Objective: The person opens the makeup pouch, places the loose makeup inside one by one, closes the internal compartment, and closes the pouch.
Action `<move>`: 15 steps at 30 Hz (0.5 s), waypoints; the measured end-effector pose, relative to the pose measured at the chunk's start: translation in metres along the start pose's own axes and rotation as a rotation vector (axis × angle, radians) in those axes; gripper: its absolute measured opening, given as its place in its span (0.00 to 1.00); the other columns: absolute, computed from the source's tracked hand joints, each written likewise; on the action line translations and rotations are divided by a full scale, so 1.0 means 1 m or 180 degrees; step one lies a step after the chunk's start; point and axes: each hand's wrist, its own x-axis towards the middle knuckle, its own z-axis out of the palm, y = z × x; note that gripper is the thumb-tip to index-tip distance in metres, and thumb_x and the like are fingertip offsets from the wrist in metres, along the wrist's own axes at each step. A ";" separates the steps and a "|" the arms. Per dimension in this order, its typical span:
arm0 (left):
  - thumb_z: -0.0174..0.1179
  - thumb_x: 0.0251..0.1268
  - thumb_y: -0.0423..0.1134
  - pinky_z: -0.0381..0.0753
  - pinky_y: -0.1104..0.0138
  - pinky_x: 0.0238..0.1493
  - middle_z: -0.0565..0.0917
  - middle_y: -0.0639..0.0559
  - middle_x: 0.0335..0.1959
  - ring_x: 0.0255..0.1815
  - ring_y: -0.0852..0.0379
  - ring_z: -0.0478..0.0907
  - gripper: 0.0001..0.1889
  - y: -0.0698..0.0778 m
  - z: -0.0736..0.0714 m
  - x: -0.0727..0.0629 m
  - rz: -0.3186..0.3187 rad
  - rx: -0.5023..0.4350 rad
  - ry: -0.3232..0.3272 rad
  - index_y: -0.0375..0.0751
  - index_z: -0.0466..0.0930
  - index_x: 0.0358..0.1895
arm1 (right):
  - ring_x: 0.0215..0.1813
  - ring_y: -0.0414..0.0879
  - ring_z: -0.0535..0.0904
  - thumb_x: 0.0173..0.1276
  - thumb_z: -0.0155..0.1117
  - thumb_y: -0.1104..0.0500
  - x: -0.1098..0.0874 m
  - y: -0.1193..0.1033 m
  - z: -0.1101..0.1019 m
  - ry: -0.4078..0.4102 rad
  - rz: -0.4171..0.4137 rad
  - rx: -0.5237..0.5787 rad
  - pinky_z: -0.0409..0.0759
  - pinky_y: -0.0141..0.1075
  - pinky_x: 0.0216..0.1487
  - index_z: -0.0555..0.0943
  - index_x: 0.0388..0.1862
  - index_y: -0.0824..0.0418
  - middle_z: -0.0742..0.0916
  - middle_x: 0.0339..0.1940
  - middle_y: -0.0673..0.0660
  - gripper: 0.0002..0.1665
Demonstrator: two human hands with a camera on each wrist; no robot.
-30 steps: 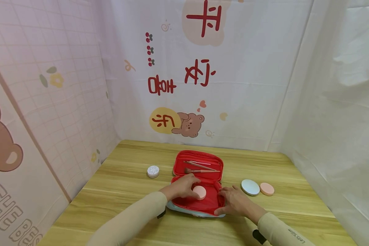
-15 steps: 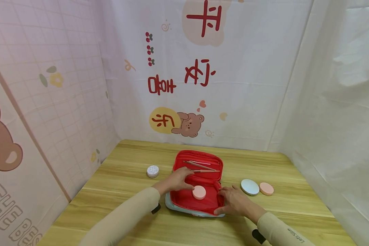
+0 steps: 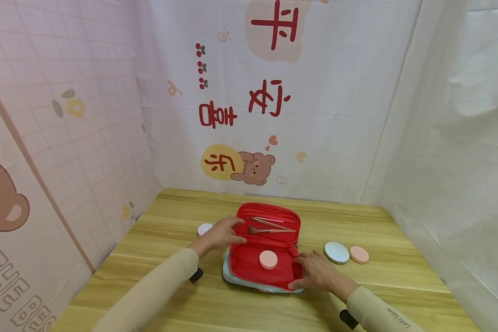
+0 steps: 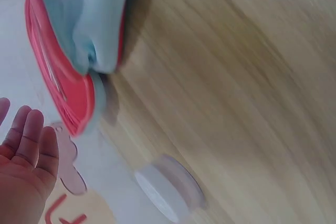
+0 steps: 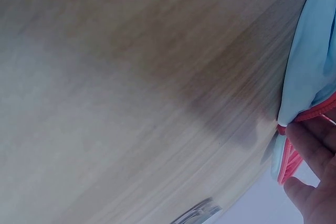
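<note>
The left curtain (image 3: 79, 147) reads "THE BES", the back curtain (image 3: 328, 92) 平安喜乐. A red-lined blue pouch (image 3: 249, 267) lies open on the table (image 3: 216, 306), pink disc (image 3: 268, 259) inside; the right hand (image 3: 317, 272) grips the pouch's rim, the left hand (image 3: 219, 234) hovers empty, spread.

The left hand (image 3: 219, 234) has moved leftward, away from the pink disc (image 3: 268, 260).

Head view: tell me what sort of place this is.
Likely a curtained-off tabletop booth or corner: bear-printed cloth hangs behind and beside a wood-grain table bearing an open makeup bag.
</note>
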 end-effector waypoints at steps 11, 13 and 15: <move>0.70 0.61 0.44 0.76 0.50 0.55 0.77 0.40 0.56 0.55 0.42 0.75 0.31 -0.039 -0.029 -0.012 -0.0190 0.0052 0.0474 0.34 0.74 0.64 | 0.61 0.60 0.77 0.50 0.73 0.30 -0.001 0.000 -0.001 0.0001 0.0000 -0.0006 0.63 0.66 0.65 0.82 0.53 0.69 0.84 0.55 0.65 0.48; 0.70 0.61 0.44 0.75 0.49 0.56 0.77 0.39 0.57 0.55 0.41 0.75 0.31 -0.046 -0.034 -0.014 -0.0268 0.0037 0.0518 0.34 0.74 0.65 | 0.61 0.60 0.77 0.50 0.73 0.30 -0.001 0.000 -0.001 0.0003 0.0001 -0.0007 0.63 0.66 0.65 0.82 0.53 0.69 0.84 0.55 0.65 0.48; 0.70 0.61 0.43 0.75 0.49 0.57 0.76 0.38 0.58 0.56 0.41 0.74 0.31 -0.050 -0.038 -0.015 -0.0352 -0.0018 0.0563 0.34 0.73 0.66 | 0.61 0.60 0.77 0.50 0.73 0.30 -0.001 0.000 -0.001 0.0005 0.0003 -0.0003 0.63 0.66 0.65 0.82 0.53 0.69 0.84 0.55 0.65 0.47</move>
